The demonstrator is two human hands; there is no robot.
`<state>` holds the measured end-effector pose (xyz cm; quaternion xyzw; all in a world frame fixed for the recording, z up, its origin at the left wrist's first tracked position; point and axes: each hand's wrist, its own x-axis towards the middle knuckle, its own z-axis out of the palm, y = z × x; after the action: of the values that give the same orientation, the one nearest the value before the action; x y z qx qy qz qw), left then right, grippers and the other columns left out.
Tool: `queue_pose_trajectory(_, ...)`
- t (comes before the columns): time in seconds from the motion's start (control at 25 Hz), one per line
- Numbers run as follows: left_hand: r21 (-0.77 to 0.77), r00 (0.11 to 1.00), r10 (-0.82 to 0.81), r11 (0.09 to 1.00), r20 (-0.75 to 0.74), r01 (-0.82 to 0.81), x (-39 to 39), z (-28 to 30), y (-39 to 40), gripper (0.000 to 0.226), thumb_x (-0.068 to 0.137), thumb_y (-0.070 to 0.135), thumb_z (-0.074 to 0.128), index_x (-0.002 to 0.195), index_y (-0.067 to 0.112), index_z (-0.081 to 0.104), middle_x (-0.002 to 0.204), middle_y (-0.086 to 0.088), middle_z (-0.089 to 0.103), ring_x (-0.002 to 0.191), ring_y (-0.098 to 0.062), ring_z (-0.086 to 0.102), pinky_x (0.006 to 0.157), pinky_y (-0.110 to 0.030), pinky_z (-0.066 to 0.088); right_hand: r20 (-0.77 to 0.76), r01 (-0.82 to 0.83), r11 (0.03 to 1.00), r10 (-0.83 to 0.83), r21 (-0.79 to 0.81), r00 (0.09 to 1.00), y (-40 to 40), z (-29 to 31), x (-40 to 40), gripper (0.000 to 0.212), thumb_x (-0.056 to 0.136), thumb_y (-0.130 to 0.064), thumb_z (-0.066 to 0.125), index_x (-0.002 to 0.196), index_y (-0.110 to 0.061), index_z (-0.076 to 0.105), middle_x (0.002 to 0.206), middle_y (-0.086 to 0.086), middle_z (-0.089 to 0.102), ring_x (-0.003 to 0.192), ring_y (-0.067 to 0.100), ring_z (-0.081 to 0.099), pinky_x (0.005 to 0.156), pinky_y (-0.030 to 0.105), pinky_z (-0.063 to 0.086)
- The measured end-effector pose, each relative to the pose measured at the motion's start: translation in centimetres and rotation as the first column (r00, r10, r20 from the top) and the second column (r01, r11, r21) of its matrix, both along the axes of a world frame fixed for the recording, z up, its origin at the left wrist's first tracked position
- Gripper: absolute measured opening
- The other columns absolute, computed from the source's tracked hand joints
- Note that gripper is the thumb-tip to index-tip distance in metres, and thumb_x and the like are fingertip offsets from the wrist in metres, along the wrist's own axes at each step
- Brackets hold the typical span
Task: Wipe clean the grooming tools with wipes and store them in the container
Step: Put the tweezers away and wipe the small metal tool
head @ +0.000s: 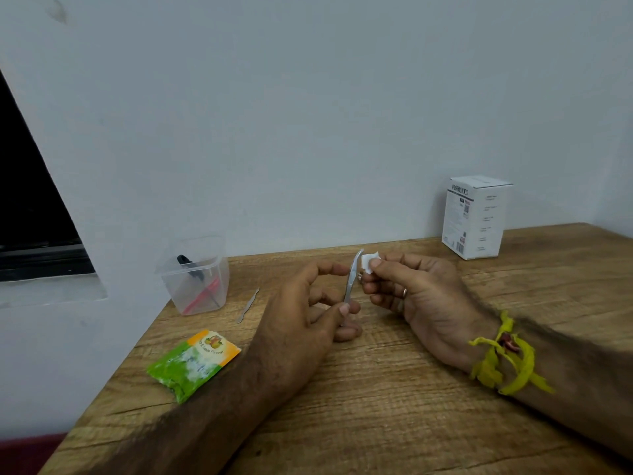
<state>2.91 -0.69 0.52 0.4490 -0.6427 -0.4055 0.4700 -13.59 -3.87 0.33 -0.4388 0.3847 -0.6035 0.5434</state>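
Midway, it seems: the clear container (200, 275) at centre left already holds a black tool and a red one; a second metal tool (248, 306) lies unwiped on the worktop (394, 389) beside it; the left hand (308, 310) pinches a slim metal tool (352, 279) upright at frame centre, its grip narrow; the right hand (411, 289) pinches a small white wipe (370, 262) just beside the tip.
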Motion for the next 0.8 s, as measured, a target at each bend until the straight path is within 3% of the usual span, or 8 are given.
queue_pose_trajectory(0.32, -0.048, 0.999, -0.026, 0.998, 0.028, 0.028, 0.09, -0.12, -0.06, 0.045, 0.092, -0.009, 0.061, 0.117, 0.028, 0.061, 0.096, -0.012, 0.07, 0.076, -0.025, 0.077, 0.075, -0.039, 0.064, -0.022, 0.028, 0.998, -0.029, -0.06, 0.999, 0.29, 0.19, 0.1, 0.013, 0.088, -0.007, 0.069, 0.096, 0.003, 0.072, 0.079, 0.012, 0.07, 0.067, 0.016, 0.065, 0.063, 0.027, 0.054)
queue_pose_trajectory(0.64, -0.078, 0.997, -0.068, 0.994, 0.046, 0.072, 0.02, -0.16, 0.07, 0.05, 0.092, -0.008, 0.062, 0.118, 0.035, 0.064, 0.097, -0.007, 0.073, 0.076, -0.023, 0.077, 0.069, -0.027, 0.062, 0.019, -0.112, 0.993, 0.112, -0.029, 0.993, 0.49, 0.39, -0.09, 0.011, 0.089, -0.01, 0.066, 0.094, -0.001, 0.07, 0.081, 0.009, 0.071, 0.07, 0.015, 0.066, 0.062, 0.024, 0.055)
queue_pose_trajectory(0.8, -0.143, 0.996, -0.019, 0.989, 0.093, 0.032, -0.23, -0.05, 0.42, 0.048, 0.092, 0.001, 0.066, 0.117, 0.042, 0.064, 0.089, 0.001, 0.072, 0.068, -0.02, 0.076, 0.063, -0.028, 0.062, -0.023, -0.092, 0.994, 0.091, -0.05, 0.996, 0.54, 0.31, 0.06, 0.016, 0.089, -0.011, 0.067, 0.097, 0.003, 0.071, 0.083, 0.013, 0.069, 0.07, 0.016, 0.065, 0.061, 0.025, 0.054)
